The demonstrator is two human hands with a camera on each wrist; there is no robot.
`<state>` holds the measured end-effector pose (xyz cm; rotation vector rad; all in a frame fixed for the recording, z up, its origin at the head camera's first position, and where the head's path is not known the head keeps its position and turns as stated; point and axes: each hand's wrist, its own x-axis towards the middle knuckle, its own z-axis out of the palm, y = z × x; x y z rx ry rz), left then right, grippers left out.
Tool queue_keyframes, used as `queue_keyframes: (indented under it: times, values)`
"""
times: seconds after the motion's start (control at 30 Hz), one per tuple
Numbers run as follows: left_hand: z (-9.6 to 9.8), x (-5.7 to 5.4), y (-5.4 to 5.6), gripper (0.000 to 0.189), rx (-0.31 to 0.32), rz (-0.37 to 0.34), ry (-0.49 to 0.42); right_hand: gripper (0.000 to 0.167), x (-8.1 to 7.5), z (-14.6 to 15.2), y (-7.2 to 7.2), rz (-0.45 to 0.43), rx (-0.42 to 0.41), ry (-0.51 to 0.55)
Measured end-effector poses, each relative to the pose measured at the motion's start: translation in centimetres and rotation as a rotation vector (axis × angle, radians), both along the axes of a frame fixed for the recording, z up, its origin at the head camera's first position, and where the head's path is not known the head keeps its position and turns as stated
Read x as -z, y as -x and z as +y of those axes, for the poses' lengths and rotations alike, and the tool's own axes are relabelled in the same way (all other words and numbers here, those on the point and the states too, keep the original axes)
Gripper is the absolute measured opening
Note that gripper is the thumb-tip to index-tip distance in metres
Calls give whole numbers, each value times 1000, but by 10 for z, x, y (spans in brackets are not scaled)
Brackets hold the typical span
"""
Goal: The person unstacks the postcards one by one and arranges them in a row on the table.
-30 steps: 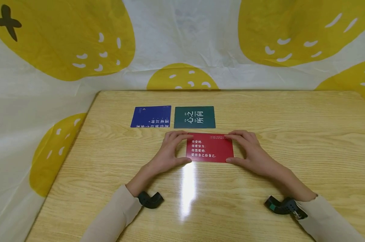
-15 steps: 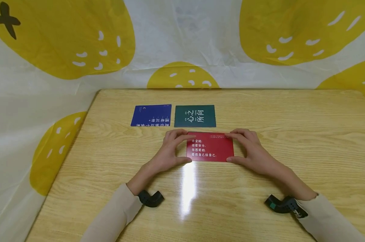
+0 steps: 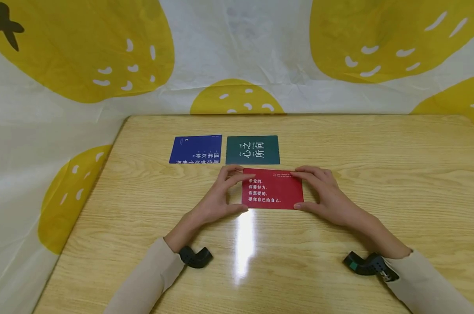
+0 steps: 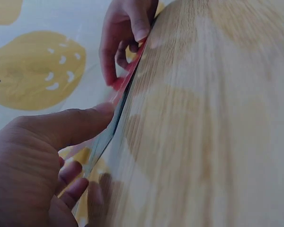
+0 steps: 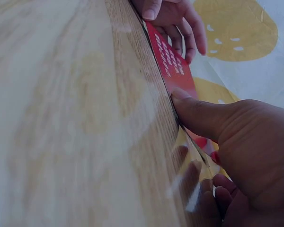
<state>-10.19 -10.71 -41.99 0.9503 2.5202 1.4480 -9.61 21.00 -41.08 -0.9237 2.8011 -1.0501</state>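
Note:
A red card [image 3: 274, 189] with white printed lettering lies crosswise between both hands in the head view. My left hand [image 3: 217, 196] grips its left end, thumb at the near corner and index finger over the far one. At the right end, my right hand [image 3: 331, 196] holds it the same way. The right wrist view shows the red card [image 5: 168, 59] low along the tabletop, with the right thumb [image 5: 199, 111] on its near edge. In the left wrist view, the left thumb [image 4: 71, 125] reaches the card's edge.
Beyond the red card lie a blue card [image 3: 195, 148] and a green card [image 3: 237, 150], side by side on the wooden table [image 3: 358, 144]. A white cloth with yellow fruit shapes [image 3: 241, 43] hangs behind the table's far edge.
The left index fingertip has slid slightly inward over the red card, and the card's far edge sits a little higher in view. The blue and green cards stay put.

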Motion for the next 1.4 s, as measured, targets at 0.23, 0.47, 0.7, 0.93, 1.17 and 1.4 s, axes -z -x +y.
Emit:
queue_keyframes:
  times: [0.23,0.47,0.7,0.93,1.17,1.4]
  values:
    - [0,1,-1,77,40,2,21,79,0,0,1,18,-6,11]
    - [0,0,0,77,57,32,14,80,1,-1,1,27,-7,17]
    - [0,-1,2,76,68,40,-19,79,0,-1,0,8,-9,15]
    - [1,-5,1,77,57,43,-57,94,-6,4,-2,-74,-29,-9]
    - [5,-14,-2,73,58,22,-147,101,-13,12,-2,-78,-39,-18]
    - [12,-29,-3,71,61,17,-159,92,-22,20,-2,-107,-14,25]
